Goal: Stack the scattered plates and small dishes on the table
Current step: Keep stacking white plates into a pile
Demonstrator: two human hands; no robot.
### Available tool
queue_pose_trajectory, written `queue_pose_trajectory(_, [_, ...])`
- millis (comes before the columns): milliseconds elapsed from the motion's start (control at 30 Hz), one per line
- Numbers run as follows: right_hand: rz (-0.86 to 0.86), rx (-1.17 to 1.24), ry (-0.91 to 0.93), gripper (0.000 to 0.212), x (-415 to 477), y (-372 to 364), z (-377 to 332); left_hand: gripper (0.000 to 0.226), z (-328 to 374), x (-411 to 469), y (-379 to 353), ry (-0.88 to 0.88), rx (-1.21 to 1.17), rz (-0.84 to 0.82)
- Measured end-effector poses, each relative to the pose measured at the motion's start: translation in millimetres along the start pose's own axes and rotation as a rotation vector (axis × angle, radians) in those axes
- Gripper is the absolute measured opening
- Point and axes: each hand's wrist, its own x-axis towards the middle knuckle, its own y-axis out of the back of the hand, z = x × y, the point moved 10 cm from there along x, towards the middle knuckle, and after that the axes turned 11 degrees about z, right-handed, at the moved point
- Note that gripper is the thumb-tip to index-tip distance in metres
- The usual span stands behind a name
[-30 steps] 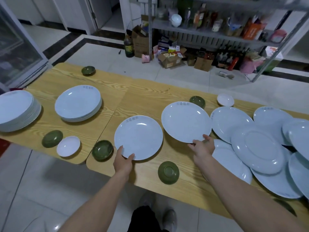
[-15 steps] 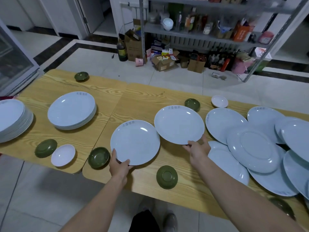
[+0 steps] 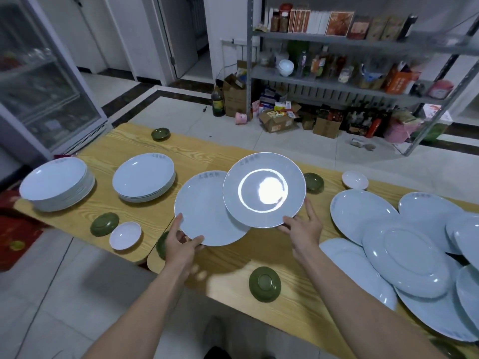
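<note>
beyond wood table — cluttered metal shelving

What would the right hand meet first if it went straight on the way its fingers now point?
The right hand holds the tilted plate, fingers pointing away across the table. Beyond that rim it would probably meet the green dish, though depth is unclear.

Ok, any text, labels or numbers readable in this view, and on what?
Nothing can be read clearly.
Blue rim marks on the upper held plate, lower held plate and middle plate stack: blurred.
Printing on the orange box and top-shelf carton: too small and blurred.
</note>
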Motion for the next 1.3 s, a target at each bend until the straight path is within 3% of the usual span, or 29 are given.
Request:
queue_pose_trajectory(300, [-0.097,0.086,0.02,0.088,-31.9,-63.1,-13.2,0.087,58.6,13.2,40.9,-0.117,-0.079,-0.009])
queue_pose_trajectory(800, [-0.083,0.139,0.018,0.09,-89.3,-205.6,27.9,0.086,122.6,123.8,131.3,-0.12,-0.081,-0.065])
queue_pose_trajectory(1300, [-0.066,0.101,-0.054,0.087,-37.1,-302.2,58.0,0.082,129.4,244.1,127.4,-0.038,-0.085,-0.012])
